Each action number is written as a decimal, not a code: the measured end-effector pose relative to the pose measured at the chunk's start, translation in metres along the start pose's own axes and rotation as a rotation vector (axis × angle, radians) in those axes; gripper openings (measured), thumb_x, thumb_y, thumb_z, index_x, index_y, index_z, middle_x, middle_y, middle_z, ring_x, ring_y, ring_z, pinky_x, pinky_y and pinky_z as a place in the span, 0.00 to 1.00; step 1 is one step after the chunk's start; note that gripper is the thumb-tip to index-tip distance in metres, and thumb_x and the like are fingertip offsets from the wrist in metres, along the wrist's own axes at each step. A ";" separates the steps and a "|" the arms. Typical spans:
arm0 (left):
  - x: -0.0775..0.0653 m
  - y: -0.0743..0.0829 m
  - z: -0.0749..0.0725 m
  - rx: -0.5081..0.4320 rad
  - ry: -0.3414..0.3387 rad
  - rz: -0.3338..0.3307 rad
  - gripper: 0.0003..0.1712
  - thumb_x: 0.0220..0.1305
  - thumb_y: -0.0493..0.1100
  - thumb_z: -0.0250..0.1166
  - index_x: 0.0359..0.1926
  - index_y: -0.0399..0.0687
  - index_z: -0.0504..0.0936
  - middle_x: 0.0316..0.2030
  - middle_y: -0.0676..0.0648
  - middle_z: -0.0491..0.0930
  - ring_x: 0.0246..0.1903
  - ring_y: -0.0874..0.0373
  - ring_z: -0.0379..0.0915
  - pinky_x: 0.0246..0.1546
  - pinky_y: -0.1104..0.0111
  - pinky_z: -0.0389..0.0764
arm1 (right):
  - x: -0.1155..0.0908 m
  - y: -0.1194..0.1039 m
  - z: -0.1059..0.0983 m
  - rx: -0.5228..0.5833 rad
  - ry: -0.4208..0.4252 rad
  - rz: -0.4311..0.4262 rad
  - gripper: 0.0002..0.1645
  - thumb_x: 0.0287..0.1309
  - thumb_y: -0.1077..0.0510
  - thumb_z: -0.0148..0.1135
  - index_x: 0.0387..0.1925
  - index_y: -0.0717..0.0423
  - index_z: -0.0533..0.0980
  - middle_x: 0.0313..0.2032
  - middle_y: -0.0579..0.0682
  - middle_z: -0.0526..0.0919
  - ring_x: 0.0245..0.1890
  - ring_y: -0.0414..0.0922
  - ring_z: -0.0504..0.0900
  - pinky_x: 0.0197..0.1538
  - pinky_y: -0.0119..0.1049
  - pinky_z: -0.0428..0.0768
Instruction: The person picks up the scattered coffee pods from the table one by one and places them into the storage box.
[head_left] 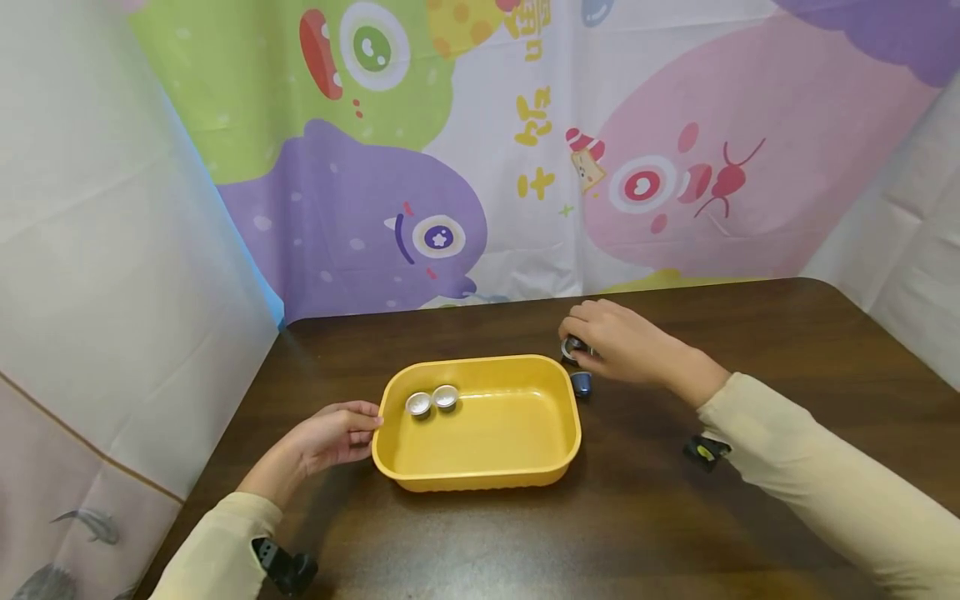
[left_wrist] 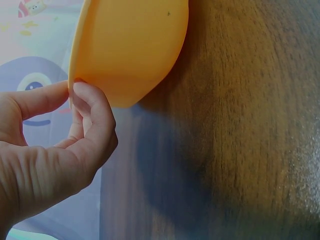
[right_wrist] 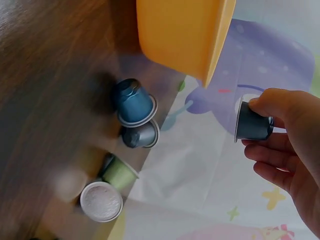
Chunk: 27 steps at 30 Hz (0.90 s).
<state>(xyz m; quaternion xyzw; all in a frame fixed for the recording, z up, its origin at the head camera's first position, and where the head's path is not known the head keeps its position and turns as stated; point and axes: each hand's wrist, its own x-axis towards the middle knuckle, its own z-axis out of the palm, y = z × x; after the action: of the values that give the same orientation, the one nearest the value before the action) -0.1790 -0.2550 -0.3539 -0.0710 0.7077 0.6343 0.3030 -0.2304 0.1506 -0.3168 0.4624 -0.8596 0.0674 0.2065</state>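
Note:
My left hand [head_left: 339, 437] pinches the left rim of a yellow tray [head_left: 480, 481] between thumb and fingers; the left wrist view shows this pinch on the rim [left_wrist: 75, 50]. Two coffee capsules [head_left: 418, 405] with silver lids up sit side by side at the tray's left. Beyond the tray's right end, my right hand [head_left: 626, 343] holds a dark coffee capsule [right_wrist: 254, 122] by its sides, raised off the table. Below it on the table lie a blue capsule [right_wrist: 134, 104], a grey capsule [right_wrist: 141, 134], a green capsule [right_wrist: 120, 172] and one showing its foil lid [right_wrist: 101, 201].
The dark wooden table [head_left: 480, 542] carries the tray near its middle. A cartoon-printed cloth [head_left: 525, 167] hangs behind the far edge, and pale cloth [head_left: 112, 208] hangs at the left and right sides.

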 end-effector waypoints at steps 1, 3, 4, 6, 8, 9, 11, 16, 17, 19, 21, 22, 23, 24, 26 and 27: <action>0.000 0.000 0.000 0.001 0.002 -0.001 0.09 0.67 0.36 0.53 0.47 0.39 0.70 0.29 0.54 0.78 0.30 0.63 0.74 0.37 0.72 0.81 | 0.001 -0.001 0.000 0.004 -0.001 -0.002 0.09 0.48 0.62 0.67 0.33 0.56 0.76 0.29 0.47 0.77 0.31 0.43 0.73 0.41 0.40 0.75; 0.000 0.000 0.001 0.001 0.006 -0.005 0.09 0.67 0.37 0.53 0.47 0.39 0.70 0.29 0.54 0.78 0.30 0.63 0.74 0.37 0.72 0.81 | 0.004 -0.003 0.000 0.001 -0.005 -0.009 0.09 0.48 0.62 0.67 0.33 0.56 0.76 0.29 0.47 0.77 0.31 0.44 0.73 0.40 0.40 0.75; 0.000 0.000 0.001 0.002 0.007 -0.006 0.09 0.67 0.37 0.53 0.47 0.39 0.70 0.29 0.54 0.78 0.30 0.63 0.74 0.37 0.72 0.81 | 0.006 -0.004 0.000 0.000 -0.007 -0.014 0.09 0.48 0.62 0.67 0.33 0.56 0.76 0.29 0.47 0.77 0.31 0.44 0.73 0.40 0.40 0.74; 0.000 0.000 0.001 0.001 0.010 -0.008 0.09 0.67 0.37 0.53 0.47 0.39 0.69 0.30 0.54 0.78 0.31 0.63 0.74 0.37 0.72 0.81 | 0.009 -0.006 0.000 -0.004 -0.015 -0.020 0.09 0.49 0.62 0.67 0.33 0.56 0.77 0.29 0.47 0.77 0.32 0.44 0.73 0.41 0.40 0.74; 0.000 0.000 0.001 0.000 0.010 -0.008 0.09 0.67 0.37 0.53 0.47 0.40 0.69 0.30 0.54 0.78 0.31 0.63 0.74 0.37 0.72 0.81 | 0.013 -0.009 0.000 -0.016 -0.021 -0.031 0.08 0.50 0.61 0.67 0.33 0.55 0.77 0.29 0.47 0.78 0.32 0.44 0.73 0.41 0.40 0.75; 0.000 0.000 0.001 0.001 0.009 -0.008 0.09 0.67 0.37 0.53 0.47 0.40 0.69 0.30 0.54 0.78 0.31 0.63 0.74 0.37 0.72 0.81 | 0.015 -0.010 0.000 -0.021 -0.024 -0.036 0.08 0.51 0.60 0.67 0.33 0.55 0.77 0.30 0.47 0.78 0.32 0.44 0.73 0.41 0.39 0.75; 0.000 0.000 0.001 0.001 0.011 -0.006 0.09 0.68 0.37 0.53 0.47 0.39 0.70 0.30 0.54 0.78 0.31 0.63 0.74 0.38 0.72 0.81 | 0.019 -0.013 0.000 -0.027 -0.022 -0.043 0.08 0.52 0.60 0.68 0.33 0.55 0.77 0.30 0.46 0.78 0.32 0.44 0.73 0.42 0.39 0.75; 0.000 0.000 0.002 0.007 0.024 -0.015 0.11 0.68 0.37 0.53 0.49 0.38 0.69 0.30 0.53 0.77 0.31 0.63 0.74 0.38 0.72 0.82 | 0.025 -0.020 0.002 -0.024 -0.008 -0.077 0.08 0.52 0.60 0.68 0.34 0.56 0.77 0.30 0.48 0.78 0.32 0.44 0.73 0.41 0.39 0.75; 0.000 0.000 0.003 0.011 0.026 -0.017 0.11 0.68 0.37 0.53 0.49 0.38 0.68 0.30 0.53 0.77 0.31 0.62 0.74 0.38 0.72 0.82 | 0.026 -0.022 0.003 -0.024 -0.010 -0.084 0.08 0.52 0.60 0.68 0.34 0.56 0.77 0.30 0.48 0.78 0.32 0.44 0.73 0.40 0.39 0.75; 0.000 -0.001 0.003 0.010 0.026 -0.020 0.11 0.68 0.37 0.53 0.49 0.38 0.68 0.30 0.53 0.77 0.31 0.62 0.73 0.38 0.72 0.82 | 0.027 -0.025 0.004 -0.028 -0.023 -0.096 0.09 0.52 0.60 0.68 0.34 0.56 0.76 0.30 0.48 0.78 0.32 0.44 0.73 0.40 0.39 0.75; 0.000 -0.001 0.003 0.007 0.023 -0.017 0.10 0.68 0.37 0.53 0.48 0.38 0.69 0.30 0.53 0.77 0.31 0.62 0.74 0.38 0.72 0.81 | 0.029 -0.027 0.004 -0.041 -0.036 -0.105 0.10 0.52 0.59 0.68 0.35 0.56 0.76 0.30 0.47 0.77 0.32 0.44 0.73 0.40 0.39 0.75; 0.000 -0.001 0.003 0.004 0.022 -0.015 0.10 0.68 0.37 0.53 0.47 0.39 0.69 0.30 0.53 0.77 0.31 0.63 0.74 0.38 0.72 0.81 | 0.030 -0.028 0.004 -0.047 -0.042 -0.110 0.10 0.51 0.59 0.68 0.35 0.56 0.76 0.30 0.47 0.77 0.32 0.44 0.73 0.40 0.39 0.75; 0.000 -0.001 0.003 0.004 0.018 -0.012 0.09 0.68 0.37 0.53 0.47 0.39 0.69 0.30 0.53 0.77 0.31 0.63 0.74 0.38 0.72 0.81 | 0.031 -0.029 0.004 -0.050 -0.047 -0.113 0.10 0.51 0.59 0.68 0.35 0.56 0.76 0.30 0.47 0.77 0.31 0.44 0.73 0.40 0.38 0.75; 0.000 -0.001 0.003 0.001 0.017 -0.010 0.08 0.68 0.37 0.53 0.46 0.39 0.70 0.30 0.53 0.77 0.31 0.63 0.74 0.37 0.72 0.81 | 0.033 -0.030 0.004 -0.054 -0.052 -0.117 0.10 0.51 0.59 0.68 0.35 0.56 0.76 0.30 0.47 0.76 0.31 0.44 0.73 0.40 0.38 0.74; 0.000 0.000 0.002 0.001 0.014 -0.005 0.08 0.67 0.37 0.53 0.46 0.39 0.70 0.29 0.54 0.77 0.30 0.63 0.74 0.37 0.72 0.81 | 0.035 -0.031 0.004 -0.053 -0.065 -0.125 0.10 0.52 0.59 0.68 0.35 0.55 0.76 0.29 0.47 0.76 0.31 0.44 0.72 0.40 0.38 0.74; 0.000 0.000 0.003 0.003 0.012 -0.003 0.08 0.67 0.37 0.53 0.46 0.39 0.70 0.29 0.54 0.77 0.30 0.63 0.74 0.37 0.72 0.81 | 0.036 -0.032 0.003 -0.052 -0.073 -0.128 0.09 0.52 0.59 0.67 0.35 0.55 0.76 0.30 0.46 0.76 0.31 0.44 0.73 0.41 0.38 0.74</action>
<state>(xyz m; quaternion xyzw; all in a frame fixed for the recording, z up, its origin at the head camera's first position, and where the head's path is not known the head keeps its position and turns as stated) -0.1783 -0.2526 -0.3540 -0.0755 0.7104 0.6324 0.2995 -0.2229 0.1037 -0.3071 0.5129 -0.8369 0.0149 0.1906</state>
